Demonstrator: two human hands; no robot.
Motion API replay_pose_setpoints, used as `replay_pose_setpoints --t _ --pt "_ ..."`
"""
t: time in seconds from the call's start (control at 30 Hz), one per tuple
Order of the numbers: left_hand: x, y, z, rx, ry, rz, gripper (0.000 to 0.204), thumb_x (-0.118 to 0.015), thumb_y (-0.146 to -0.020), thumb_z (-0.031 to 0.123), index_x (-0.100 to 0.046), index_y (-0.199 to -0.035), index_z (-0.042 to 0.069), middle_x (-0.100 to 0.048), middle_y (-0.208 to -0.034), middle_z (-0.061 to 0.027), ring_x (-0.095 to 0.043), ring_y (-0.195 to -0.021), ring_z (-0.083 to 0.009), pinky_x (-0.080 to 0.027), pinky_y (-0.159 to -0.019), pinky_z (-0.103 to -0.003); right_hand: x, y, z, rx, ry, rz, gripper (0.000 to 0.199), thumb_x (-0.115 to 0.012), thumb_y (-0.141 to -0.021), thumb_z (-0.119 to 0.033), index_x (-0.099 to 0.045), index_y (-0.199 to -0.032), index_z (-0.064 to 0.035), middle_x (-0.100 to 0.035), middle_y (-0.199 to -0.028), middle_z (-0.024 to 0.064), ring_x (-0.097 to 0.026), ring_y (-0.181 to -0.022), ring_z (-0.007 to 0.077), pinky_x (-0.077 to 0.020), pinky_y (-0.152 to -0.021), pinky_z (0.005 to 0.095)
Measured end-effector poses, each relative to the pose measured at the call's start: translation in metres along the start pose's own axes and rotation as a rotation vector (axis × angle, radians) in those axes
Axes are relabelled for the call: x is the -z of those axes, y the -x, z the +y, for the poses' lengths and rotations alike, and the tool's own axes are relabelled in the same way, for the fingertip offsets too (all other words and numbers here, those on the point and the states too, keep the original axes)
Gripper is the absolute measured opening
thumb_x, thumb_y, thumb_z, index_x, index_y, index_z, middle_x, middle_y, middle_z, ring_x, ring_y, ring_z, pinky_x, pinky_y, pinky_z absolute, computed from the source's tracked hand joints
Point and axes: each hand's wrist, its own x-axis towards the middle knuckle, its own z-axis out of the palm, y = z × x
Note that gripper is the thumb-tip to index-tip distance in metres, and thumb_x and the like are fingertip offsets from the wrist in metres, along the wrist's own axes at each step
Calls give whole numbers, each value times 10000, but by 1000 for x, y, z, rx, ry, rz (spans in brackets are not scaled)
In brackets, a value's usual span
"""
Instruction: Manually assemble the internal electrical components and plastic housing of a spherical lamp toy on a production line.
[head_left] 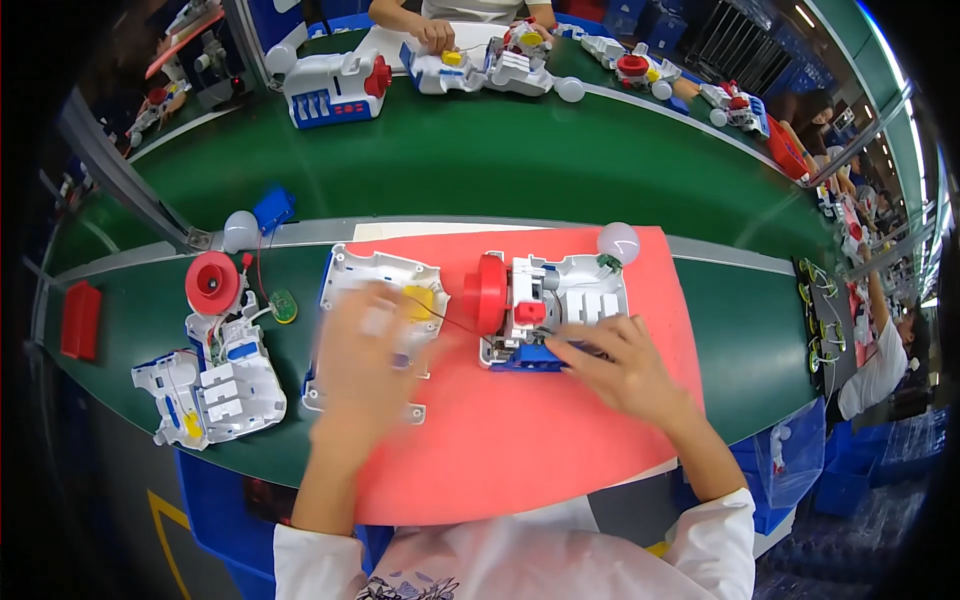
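Note:
On the pink mat [480,450] lie two halves of a white plastic toy housing. My left hand [355,365], smeared by motion, is over the left housing half [385,265], near its yellow part [422,302]; its fingers cannot be made out. A thin dark wire runs from there to the right housing half [592,272]. That half carries a red round knob [489,295], a red-and-white mechanism and a blue lower edge. My right hand [635,370] has its fingers and thumb bent around the near edge of the right half. A white dome [618,242] sits at its far corner.
Left of the mat lies another opened housing [225,385] with a red knob [213,283] and a green circuit board [284,306]. A red bin [81,320] stands at the far left. Across the green conveyor [450,150], another person's hand [436,36] works on similar parts.

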Motion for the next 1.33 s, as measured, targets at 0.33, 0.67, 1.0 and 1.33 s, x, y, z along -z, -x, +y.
replay_pose_setpoints --t 0.33,0.67,1.0,1.33 --pt "31 23 -47 326 -433 -7 431 -753 -833 217 -642 -1151 -53 -615 -786 -177 -592 -665 -328 -489 -650 -432 14 -24 10 -148 -325 279 478 -747 -798 -59 -644 -1265 -66 -632 -1186 87 -564 -972 253 -444 -802 371" --pt "48 15 -71 673 -367 -340 268 -523 -964 213 -646 -1112 26 -655 -793 -240 -643 -771 -451 -497 -684 -555 31 -48 9 -175 -531 565 281 -671 -853 18 -696 -1133 23 -710 -959 132 -655 -782 214 -515 -688 289" --pt "52 -145 60 -722 -513 205 207 -659 -661 106 -608 -861 86 -542 -665 -29 -596 -603 -170 -448 -596 -302 99 -92 50 -313 -1193 -230 865 -491 -926 -656 -374 -1503 -21 -582 -1337 186 -625 -1138 263 -521 -931 380" --pt "-59 -177 135 -1243 -75 268 143 -645 -620 157 -662 -745 87 -565 -592 -25 -610 -578 -168 -508 -802 -318 81 38 89 -514 -1467 -280 1036 -651 -883 -580 -137 -1571 0 -331 -1568 126 -313 -1452 226 -192 -1204 378"
